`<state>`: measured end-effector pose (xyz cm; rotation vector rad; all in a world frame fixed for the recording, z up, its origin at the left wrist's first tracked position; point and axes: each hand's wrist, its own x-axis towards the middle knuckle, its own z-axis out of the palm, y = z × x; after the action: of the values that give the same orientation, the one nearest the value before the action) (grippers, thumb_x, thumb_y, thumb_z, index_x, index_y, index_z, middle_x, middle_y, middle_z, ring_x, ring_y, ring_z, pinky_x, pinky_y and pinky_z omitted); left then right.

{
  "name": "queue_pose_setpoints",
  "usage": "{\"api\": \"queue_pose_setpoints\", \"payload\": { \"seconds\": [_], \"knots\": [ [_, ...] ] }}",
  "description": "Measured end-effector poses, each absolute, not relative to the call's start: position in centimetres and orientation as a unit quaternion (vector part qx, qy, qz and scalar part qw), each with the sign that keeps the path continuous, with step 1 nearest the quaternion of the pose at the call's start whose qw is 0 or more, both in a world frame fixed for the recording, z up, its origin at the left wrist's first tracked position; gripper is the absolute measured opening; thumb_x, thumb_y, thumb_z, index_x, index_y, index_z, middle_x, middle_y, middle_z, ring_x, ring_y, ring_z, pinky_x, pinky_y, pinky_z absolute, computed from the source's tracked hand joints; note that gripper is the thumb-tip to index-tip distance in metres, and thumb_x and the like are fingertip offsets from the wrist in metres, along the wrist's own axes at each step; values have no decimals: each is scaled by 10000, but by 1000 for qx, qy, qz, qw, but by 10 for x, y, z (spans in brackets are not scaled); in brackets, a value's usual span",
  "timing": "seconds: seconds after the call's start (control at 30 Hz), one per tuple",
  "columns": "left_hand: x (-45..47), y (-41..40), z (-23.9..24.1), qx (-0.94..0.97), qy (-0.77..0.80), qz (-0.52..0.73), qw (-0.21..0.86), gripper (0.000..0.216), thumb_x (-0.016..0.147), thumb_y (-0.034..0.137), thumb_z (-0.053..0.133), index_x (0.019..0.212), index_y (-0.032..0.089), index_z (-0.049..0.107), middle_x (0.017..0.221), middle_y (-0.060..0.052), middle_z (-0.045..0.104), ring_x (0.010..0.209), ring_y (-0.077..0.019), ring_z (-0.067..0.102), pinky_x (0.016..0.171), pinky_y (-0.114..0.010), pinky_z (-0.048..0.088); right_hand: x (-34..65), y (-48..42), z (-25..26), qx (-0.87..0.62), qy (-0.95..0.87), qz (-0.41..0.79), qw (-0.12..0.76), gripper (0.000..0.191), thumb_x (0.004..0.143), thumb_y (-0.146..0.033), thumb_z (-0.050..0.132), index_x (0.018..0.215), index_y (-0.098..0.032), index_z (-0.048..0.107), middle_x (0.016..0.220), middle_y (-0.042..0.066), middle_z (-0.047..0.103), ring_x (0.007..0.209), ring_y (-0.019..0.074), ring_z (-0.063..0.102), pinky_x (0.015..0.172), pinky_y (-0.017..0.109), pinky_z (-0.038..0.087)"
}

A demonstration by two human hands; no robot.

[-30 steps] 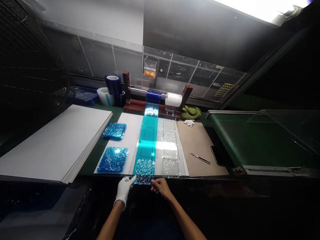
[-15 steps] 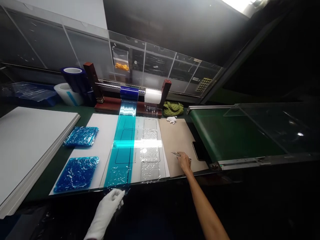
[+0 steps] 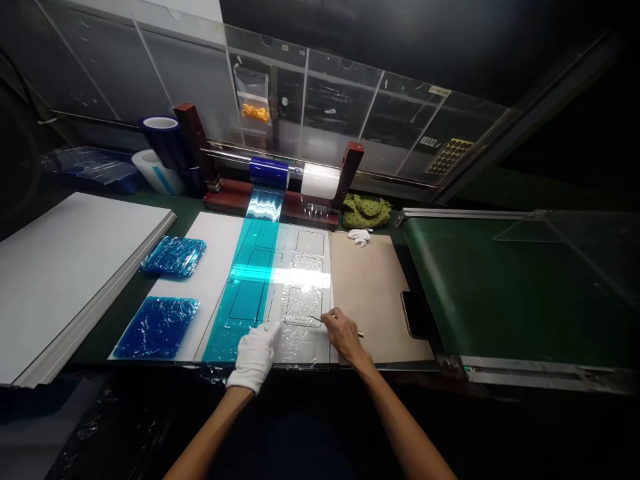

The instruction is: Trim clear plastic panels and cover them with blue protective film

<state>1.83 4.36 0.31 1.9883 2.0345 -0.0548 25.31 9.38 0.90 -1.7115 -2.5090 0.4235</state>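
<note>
One broad green conveyor belt (image 3: 505, 293) occupies the right of the frame; a thick stack of white sheets (image 3: 75, 273) lies at the left. A dark-red wooden stand (image 3: 233, 193) spans the upper centre, bearing a glossy dark-blue roll of film (image 3: 269, 172) and a white roll (image 3: 320, 180). At right of centre lies a flat brown board (image 3: 375, 287). From the blue roll, a translucent teal strip of film (image 3: 247, 300) runs down to the lower centre, beside a crinkled clear strip of film (image 3: 303, 303). Two blue, shiny-wrapped rectangular packs (image 3: 157, 327) sit at centre left. The hands are apart: the left hand (image 3: 256, 353) (in a white glove) is at the teal strip's lower right edge, forefinger extended; whether it presses cannot be told. The right hand (image 3: 345, 335), bare, is clamped on a slim metallic pointed tool (image 3: 315, 318), its tip over the clear strip (contact uncertain).
</note>
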Motion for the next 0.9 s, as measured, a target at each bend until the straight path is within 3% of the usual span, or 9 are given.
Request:
{"api": "queue_pose_setpoints", "payload": {
  "seconds": [0.43,0.8,0.9],
  "knots": [
    [21,36,-9,706,699,-75,82,581,809,56,353,1309,329,466,894,-111,598,729,-240,572,576,-313,393,155,127,12,-424,-896,122,-58,308,948,-152,330,906,-193,632,889,52,621,769,148,535,511,231,259],
    [18,35,-15,715,694,-34,71,657,759,0,338,1298,348,479,820,-91,579,677,-233,546,556,-313,357,217,121,30,-478,-863,121,-115,265,923,-146,379,846,-203,626,918,44,630,782,147,559,518,251,237],
    [18,32,-10,722,689,-11,69,527,803,62,362,1232,306,544,820,-86,571,682,-225,537,584,-319,365,246,120,37,-515,-837,132,-128,299,910,-113,365,821,-186,641,914,73,641,789,163,578,544,252,269]
  ]
}}
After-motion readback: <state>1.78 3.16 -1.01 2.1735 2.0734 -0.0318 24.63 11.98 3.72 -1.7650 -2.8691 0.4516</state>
